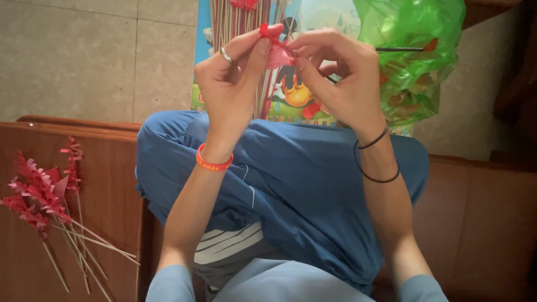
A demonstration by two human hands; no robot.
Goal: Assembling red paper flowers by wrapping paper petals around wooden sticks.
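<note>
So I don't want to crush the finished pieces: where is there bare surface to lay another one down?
Bare wood shows on the bench between the red paper flowers on sticks and the blue trouser leg, and on the brown seat right of the right hand. It is crowded ahead: bundled sticks, green plastic bag. Left hand pinches red paper.

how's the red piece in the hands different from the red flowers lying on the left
The red piece is pinched up between the left hand and right hand; the red flowers lie untouched on the brown wooden seat. The piece looks like one small, crumpled bit, while the flowers form a bunch with fringed heads on thin sticks. Both are red.
</note>
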